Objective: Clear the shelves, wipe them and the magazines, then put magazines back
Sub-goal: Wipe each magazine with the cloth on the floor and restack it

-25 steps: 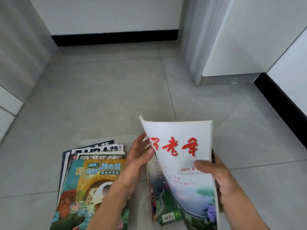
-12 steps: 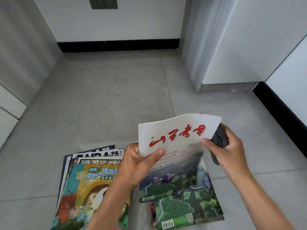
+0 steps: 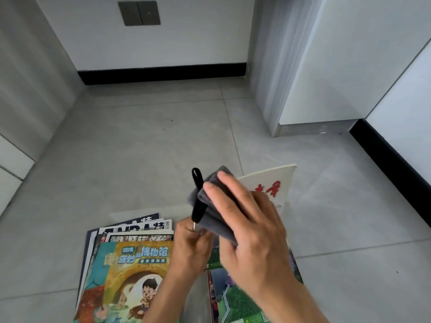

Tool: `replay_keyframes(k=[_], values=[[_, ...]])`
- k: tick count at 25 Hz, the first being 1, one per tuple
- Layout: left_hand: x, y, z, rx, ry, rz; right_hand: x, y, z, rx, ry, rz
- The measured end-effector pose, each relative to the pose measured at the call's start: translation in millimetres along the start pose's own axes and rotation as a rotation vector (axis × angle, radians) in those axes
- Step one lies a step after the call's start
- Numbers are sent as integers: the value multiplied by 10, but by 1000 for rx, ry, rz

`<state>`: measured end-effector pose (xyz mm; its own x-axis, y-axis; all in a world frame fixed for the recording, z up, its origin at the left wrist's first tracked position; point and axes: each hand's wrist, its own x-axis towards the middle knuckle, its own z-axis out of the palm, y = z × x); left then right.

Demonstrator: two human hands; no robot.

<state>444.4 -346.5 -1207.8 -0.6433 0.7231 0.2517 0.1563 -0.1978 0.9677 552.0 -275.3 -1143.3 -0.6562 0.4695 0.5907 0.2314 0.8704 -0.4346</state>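
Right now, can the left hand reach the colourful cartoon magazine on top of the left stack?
Probably yes, but not freely: the left hand is right beside the cartoon magazine, nothing between them, yet it holds the white magazine being wiped.

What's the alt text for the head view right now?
The right hand presses a folded grey cloth onto a white magazine that the left hand holds up over a grey tiled floor. More magazines lie stacked at left.
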Motion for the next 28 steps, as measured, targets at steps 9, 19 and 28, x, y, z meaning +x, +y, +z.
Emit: replay_keyframes(k=[9,19,28], values=[[-22,-13,-74,84,-1,-127,99,121,-96,3,-88,47],[-57,157,-83,-20,-39,-387,129,712,-44,-98,-98,204],[-58,170,-87,-137,191,-422,-116,1137,-137,804,71,878]])
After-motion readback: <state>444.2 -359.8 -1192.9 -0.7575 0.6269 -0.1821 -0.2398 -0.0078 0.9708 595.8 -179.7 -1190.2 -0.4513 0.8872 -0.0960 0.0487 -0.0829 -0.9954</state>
